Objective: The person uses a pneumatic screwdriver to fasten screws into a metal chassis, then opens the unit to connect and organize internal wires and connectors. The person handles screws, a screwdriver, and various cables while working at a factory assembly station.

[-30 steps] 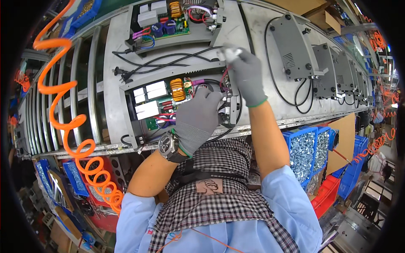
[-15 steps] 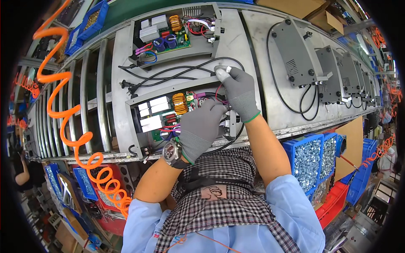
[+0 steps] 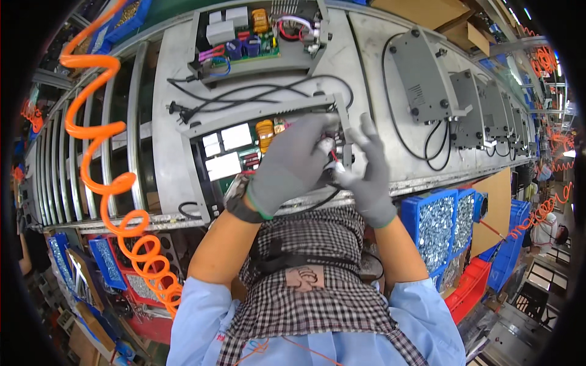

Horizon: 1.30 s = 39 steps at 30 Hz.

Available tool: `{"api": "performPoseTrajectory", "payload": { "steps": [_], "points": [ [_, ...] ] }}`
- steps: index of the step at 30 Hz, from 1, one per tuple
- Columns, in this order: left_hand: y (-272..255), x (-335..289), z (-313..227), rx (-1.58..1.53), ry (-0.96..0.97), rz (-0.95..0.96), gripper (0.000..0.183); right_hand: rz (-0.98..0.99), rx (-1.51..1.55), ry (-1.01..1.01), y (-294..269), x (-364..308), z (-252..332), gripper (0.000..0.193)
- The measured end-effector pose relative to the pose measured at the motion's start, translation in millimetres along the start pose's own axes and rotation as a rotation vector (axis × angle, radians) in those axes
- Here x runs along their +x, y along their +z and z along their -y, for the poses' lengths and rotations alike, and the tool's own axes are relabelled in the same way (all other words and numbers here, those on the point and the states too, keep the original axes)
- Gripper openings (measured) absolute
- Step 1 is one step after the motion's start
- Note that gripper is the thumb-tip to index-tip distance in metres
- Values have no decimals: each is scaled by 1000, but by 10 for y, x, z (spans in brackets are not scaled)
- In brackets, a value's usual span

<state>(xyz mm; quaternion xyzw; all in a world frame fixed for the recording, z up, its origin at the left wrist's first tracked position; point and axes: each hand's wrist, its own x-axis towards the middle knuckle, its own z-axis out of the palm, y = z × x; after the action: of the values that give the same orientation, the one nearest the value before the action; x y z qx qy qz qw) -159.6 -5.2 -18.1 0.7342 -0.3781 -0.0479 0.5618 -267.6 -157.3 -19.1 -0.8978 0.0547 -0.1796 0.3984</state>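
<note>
In front of me lies an open grey metal chassis [image 3: 268, 110] with a circuit board, white heat sinks [image 3: 236, 135] and a copper-wound coil [image 3: 264, 135]. My left hand [image 3: 292, 163], in a grey glove, reaches over its right part. The left fingers are bent together at the end panel; what they pinch is hidden. A short red wire [image 3: 335, 157] shows right at those fingertips. My right hand [image 3: 371, 177], also gloved, is beside the chassis's right end. Its fingers are apart, with the thumb close to the red wire. My left hand hides part of the wiring.
Another open chassis [image 3: 256, 64] lies beyond, with black power cords [image 3: 256, 94] between them. Closed grey units [image 3: 421, 76] line the bench on the right. An orange coiled hose [image 3: 110, 131] hangs at left over rollers [image 3: 137, 122]. Blue bins of small metal parts [image 3: 436, 229] stand at right.
My right hand has come down and toward me from the chassis's far edge, its fingers now spread. My left hand has shifted slightly, its fingertips now at the end panel.
</note>
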Motion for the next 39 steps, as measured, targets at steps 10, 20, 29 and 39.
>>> {"api": "performPoseTrajectory", "payload": {
  "steps": [10,20,29,39],
  "points": [
    [-123,-8,-21,-117,-109,89,32,-397,234,162,489,-123,115,24],
    [-78,-126,-82,9,-136,19,20,-128,120,-63,251,197,142,27],
    [-175,-214,-79,227,84,99,15,0,401,-38,246,404,99,53],
    [-190,-336,-6,678,196,543,16,160,-18,-191,196,436,-20,52]
  ]
}}
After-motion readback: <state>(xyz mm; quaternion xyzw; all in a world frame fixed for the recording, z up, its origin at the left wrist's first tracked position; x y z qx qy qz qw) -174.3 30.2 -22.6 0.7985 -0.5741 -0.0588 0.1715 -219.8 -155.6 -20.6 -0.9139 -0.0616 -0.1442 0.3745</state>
